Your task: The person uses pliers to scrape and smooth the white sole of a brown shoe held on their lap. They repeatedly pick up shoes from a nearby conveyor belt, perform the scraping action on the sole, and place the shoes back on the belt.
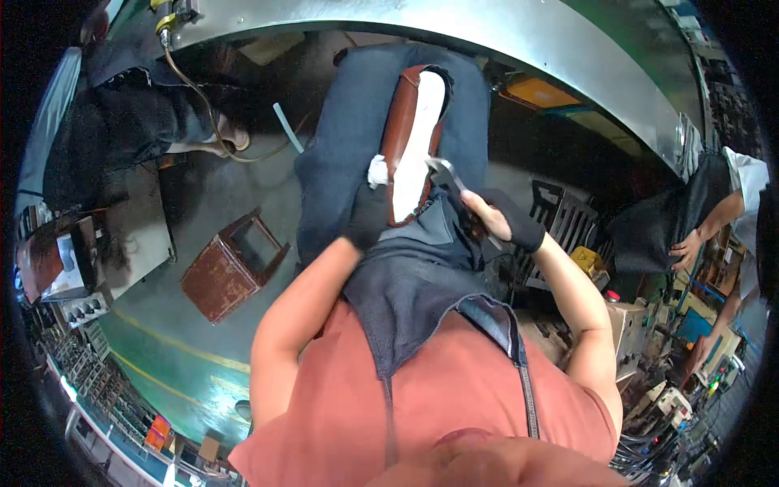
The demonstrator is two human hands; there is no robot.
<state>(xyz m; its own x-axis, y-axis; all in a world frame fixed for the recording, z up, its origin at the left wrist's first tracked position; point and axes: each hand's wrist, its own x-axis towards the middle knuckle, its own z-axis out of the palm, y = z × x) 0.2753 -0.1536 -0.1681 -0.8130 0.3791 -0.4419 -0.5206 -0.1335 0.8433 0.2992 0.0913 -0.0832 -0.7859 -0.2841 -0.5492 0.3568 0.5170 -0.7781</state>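
Note:
A brown leather shoe upper (398, 122) lies bottom-up along my lap, with a long white sole piece (426, 109) facing me. Its rim shows dark edging at the far end. My left hand (369, 213), in a black glove with white wrapping on a fingertip, grips the near left side of the shoe; part of the fingers is lost against the dark apron. My right hand (501, 217), in a black fingerless glove, is closed on a hand tool with a curved shiny metal head (445, 169). The head is at the right edge of the white sole piece.
A metal-edged workbench (454, 24) spans the far side. To the left, a brown stool (227, 268) lies on the green floor, and a hose (191, 85) hangs down. A co-worker's legs are at far left; another co-worker's hand (688, 247) is right, past a slatted chair (560, 219).

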